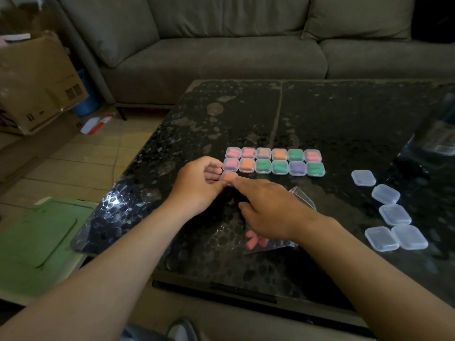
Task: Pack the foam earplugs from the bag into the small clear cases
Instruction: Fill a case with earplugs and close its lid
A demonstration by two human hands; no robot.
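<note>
Left hand (197,187) pinching an orange-filled case (228,176), right hand (269,210) pressing its lid with one straight finger, bag (268,246) beneath, toward the table's (320,114) front edge.

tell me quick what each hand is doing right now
Left hand: grips the orange-filled case.
Right hand: open, forefinger pressing on that case.

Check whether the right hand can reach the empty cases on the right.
Probably yes: the right hand holds nothing, one finger pressing the orange-filled case, and only bare table lies between it and the empty cases.
</note>
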